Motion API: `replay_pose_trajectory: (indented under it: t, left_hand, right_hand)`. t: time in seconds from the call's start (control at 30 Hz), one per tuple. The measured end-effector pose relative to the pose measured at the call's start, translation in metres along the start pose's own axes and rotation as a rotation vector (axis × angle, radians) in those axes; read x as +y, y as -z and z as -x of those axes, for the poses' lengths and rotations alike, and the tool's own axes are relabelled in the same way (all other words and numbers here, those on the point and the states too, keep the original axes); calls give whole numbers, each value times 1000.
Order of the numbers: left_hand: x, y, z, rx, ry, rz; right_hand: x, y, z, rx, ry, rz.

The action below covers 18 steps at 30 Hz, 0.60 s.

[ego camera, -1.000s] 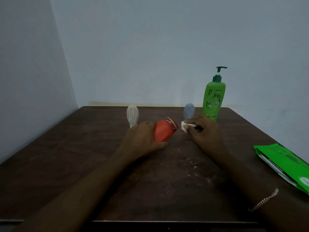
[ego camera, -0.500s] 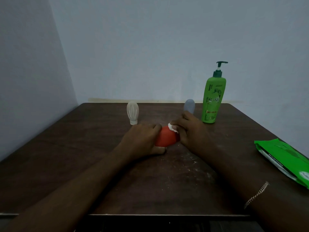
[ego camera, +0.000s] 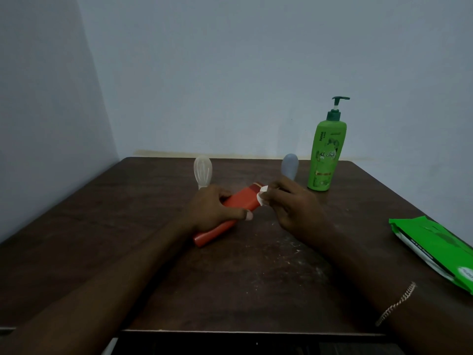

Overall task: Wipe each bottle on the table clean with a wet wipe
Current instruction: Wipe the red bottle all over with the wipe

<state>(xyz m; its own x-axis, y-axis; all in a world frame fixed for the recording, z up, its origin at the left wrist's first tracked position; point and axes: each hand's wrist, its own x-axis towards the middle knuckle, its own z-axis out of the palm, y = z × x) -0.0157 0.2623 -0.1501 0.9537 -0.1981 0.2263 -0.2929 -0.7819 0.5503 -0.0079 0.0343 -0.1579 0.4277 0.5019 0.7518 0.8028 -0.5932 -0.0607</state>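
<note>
An orange-red bottle (ego camera: 240, 201) is held tilted over the middle of the dark wooden table (ego camera: 107, 226), its capped end pointing away to the right. My left hand (ego camera: 212, 211) grips its body. My right hand (ego camera: 294, 208) pinches a small white wet wipe (ego camera: 263, 197) that touches the bottle near the cap. Behind stand a clear small bottle (ego camera: 203, 170), a grey-blue small bottle (ego camera: 290, 165) and a tall green pump bottle (ego camera: 326, 155).
A green pack of wet wipes (ego camera: 432, 247) lies at the table's right edge. Walls close off the left and the back. White specks dot the tabletop between my forearms. A thin chain bracelet (ego camera: 395, 304) circles my right wrist.
The orange-red bottle has turned so its full length shows, base toward me. My right hand with the wipe has shifted from over the bottle's end to its right side near the cap.
</note>
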Motion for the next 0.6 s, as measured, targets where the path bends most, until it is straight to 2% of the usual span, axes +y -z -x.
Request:
replay_pose_trajectory:
  t: [0.1,0.4,0.6]
  left_hand:
    - [2,-1,2,6,-5,-2]
    - [18,-12,14,129,-302,-579]
    - [22,-19,18,245,-385,-729]
  right_hand:
    - [3,0,0,23,-1,-33]
    - [3,-3,-2,51,-94,6]
    - [-5,-2,-5,24,-156,78]
